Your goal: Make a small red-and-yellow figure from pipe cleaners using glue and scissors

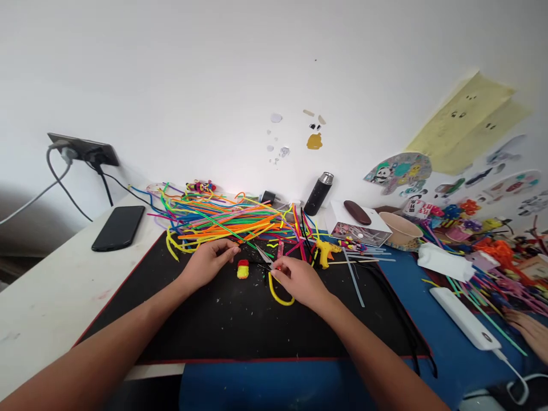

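My left hand is closed in a pinch above the black mat; whatever its fingertips hold is too small to make out. Beside it on the mat sits a small yellow and red fuzzy piece. My right hand is closed around scissors, their blades pointing up and left and the handles mostly hidden by the fingers. A curved yellow pipe cleaner lies under and beside that hand. Behind both hands spreads a heap of coloured pipe cleaners.
A yellow glue gun, a black flask and a white box stand to the right. A phone lies at left. On the far right are a white power strip and another person's hand.
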`<state>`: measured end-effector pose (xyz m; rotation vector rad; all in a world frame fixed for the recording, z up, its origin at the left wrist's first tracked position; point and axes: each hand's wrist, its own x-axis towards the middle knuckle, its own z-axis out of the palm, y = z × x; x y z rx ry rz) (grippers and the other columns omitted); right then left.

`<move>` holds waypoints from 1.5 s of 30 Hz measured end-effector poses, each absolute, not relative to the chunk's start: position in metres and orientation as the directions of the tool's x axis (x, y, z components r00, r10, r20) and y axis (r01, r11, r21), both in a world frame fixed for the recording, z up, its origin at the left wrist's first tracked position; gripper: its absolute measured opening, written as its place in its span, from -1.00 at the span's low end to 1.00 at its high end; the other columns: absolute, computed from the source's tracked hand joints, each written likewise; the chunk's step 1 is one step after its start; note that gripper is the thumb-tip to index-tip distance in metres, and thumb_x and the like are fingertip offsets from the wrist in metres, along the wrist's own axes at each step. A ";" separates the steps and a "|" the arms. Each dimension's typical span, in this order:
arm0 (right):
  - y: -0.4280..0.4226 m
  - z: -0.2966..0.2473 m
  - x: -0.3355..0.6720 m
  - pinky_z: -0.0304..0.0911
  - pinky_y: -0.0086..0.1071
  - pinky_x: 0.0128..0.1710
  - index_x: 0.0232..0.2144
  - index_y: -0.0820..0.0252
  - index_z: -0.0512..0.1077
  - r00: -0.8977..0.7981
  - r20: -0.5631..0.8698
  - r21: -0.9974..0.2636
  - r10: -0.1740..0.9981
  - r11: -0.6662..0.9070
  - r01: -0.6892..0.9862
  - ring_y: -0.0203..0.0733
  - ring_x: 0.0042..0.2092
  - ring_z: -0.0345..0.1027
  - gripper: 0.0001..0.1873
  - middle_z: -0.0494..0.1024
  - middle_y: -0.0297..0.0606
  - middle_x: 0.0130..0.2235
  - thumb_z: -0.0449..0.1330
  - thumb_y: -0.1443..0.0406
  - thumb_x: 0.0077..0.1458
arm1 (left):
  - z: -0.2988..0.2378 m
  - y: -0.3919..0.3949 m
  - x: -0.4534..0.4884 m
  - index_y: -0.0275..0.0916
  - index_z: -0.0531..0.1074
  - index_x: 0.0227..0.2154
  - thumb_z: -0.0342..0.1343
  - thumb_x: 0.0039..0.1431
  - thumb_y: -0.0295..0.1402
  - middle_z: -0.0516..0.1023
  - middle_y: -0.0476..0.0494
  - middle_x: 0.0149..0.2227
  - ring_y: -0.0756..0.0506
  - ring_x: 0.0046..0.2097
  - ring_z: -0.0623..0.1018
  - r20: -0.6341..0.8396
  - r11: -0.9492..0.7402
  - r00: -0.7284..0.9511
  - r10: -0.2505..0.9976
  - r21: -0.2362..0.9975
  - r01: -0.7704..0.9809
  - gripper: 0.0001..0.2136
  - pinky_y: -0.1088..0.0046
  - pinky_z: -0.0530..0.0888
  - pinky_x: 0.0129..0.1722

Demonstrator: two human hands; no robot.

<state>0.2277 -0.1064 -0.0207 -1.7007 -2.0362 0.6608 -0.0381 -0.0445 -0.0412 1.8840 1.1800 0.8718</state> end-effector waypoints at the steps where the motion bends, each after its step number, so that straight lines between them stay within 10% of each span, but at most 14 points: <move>1: -0.111 -0.018 0.232 0.17 -0.37 -0.32 -0.17 0.09 0.57 -0.176 -0.012 -0.552 0.984 0.140 0.822 -0.18 -0.31 0.48 -0.82 0.63 -0.32 -0.31 0.22 0.17 0.30 | -0.042 -0.044 -0.038 -0.20 0.52 -0.40 0.08 0.28 0.04 0.53 0.01 -0.48 -0.06 -0.42 0.44 0.165 -0.307 0.344 0.924 0.856 0.416 -0.61 0.46 0.32 -0.37; 16: -0.119 -0.003 0.220 0.32 -0.24 -0.02 0.15 0.14 0.49 -0.270 -0.159 -0.015 0.950 0.271 0.962 0.06 0.03 0.53 -0.61 0.56 -0.06 0.04 0.23 0.21 0.32 | -0.045 -0.048 -0.036 -0.20 0.47 -0.45 0.05 0.31 -0.02 0.51 0.00 -0.47 -0.08 -0.39 0.46 0.216 -0.384 0.423 0.880 0.847 0.366 -0.62 0.45 0.35 -0.32; 40: -0.139 0.004 0.233 0.22 -0.35 -0.19 -0.11 0.12 0.58 -0.216 -0.114 -0.104 0.970 0.204 0.973 -0.11 -0.14 0.56 -0.79 0.67 -0.18 -0.10 0.14 0.24 0.38 | -0.062 -0.053 -0.031 -0.18 0.55 -0.29 0.00 0.43 -0.19 0.65 -0.16 -0.26 -0.18 -0.16 0.60 0.421 -0.656 0.533 0.734 0.643 0.395 -0.72 0.32 0.47 -0.10; 45: -0.150 0.002 0.230 0.22 -0.35 -0.17 -0.20 0.11 0.65 -0.346 -0.118 -0.171 0.931 0.324 0.930 -0.10 -0.15 0.57 -0.70 0.71 -0.18 -0.17 0.10 0.22 0.42 | -0.064 -0.059 -0.024 -0.16 0.56 -0.20 -0.01 0.46 -0.31 0.63 -0.24 0.12 -0.23 0.18 0.54 0.489 -0.785 0.654 0.578 0.553 0.281 -0.77 0.14 0.43 0.19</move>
